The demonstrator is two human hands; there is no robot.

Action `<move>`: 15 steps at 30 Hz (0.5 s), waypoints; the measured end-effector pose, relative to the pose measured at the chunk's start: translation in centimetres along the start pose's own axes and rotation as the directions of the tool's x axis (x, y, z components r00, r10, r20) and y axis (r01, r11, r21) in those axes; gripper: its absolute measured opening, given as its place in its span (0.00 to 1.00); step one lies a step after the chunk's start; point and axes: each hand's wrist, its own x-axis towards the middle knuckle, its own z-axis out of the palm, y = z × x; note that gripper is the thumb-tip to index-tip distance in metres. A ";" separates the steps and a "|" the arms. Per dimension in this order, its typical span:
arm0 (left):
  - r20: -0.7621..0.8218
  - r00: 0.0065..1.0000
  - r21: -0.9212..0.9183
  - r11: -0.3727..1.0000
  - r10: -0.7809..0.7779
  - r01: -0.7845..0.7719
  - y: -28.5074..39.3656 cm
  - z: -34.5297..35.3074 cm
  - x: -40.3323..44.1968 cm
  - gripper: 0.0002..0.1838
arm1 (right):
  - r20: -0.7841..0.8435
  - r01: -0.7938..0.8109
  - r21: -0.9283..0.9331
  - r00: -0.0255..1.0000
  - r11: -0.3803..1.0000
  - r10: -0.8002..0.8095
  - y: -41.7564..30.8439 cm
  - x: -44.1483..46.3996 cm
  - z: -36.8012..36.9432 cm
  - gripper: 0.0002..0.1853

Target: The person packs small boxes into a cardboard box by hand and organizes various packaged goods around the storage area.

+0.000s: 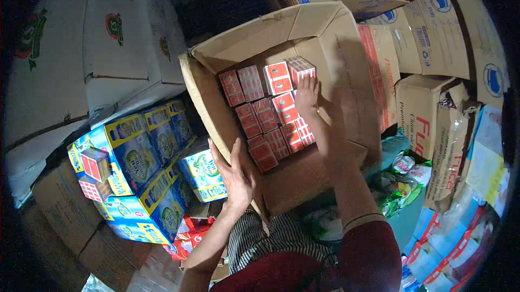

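My right hand (pixel 307 96) reaches into an open cardboard box (pixel 319 184), its fingers closed over the near side of a small red-and-white pack (pixel 301 69) in the far right corner of the rows. The thumb is hard to see. Several similar packs stand side by side on the box floor, among them a red-topped pack (pixel 278 77) just left of my hand and another pack (pixel 263 154) at the near left. Along the box's left wall, my left hand (pixel 234 175) lies with fingers stretched and apart, touching the outer edge.
On the left, blue-and-yellow cartons (pixel 142 156) are stacked, with two small red packs (pixel 95 165) on them. Large white cartons (pixel 119 32) rise behind. At right are brown cartons (pixel 425 113), green plastic packages (pixel 403 186) and shrink-wrapped goods (pixel 449 248).
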 end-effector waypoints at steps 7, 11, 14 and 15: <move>-0.021 1.000 0.028 1.000 0.007 -0.006 -0.2 0.0 0.0 0.49 | 0.015 -0.036 0.341 0.999 0.939 0.033 0.2 -3.9 -1.2 0.25; -0.044 0.999 0.027 1.000 0.015 -0.014 0.1 0.4 0.0 0.48 | 0.004 -0.101 0.480 0.994 0.871 0.113 -1.0 -5.8 -3.0 0.25; -0.047 0.998 0.026 0.999 0.037 -0.036 0.2 0.0 0.0 0.42 | 0.140 -0.141 0.522 0.987 0.841 0.078 -1.0 -6.5 -6.6 0.26; -0.034 0.999 -0.016 0.999 0.033 -0.034 0.2 -0.2 -0.1 0.42 | 0.147 -0.138 0.557 0.987 0.819 0.066 -0.8 -6.2 -7.4 0.27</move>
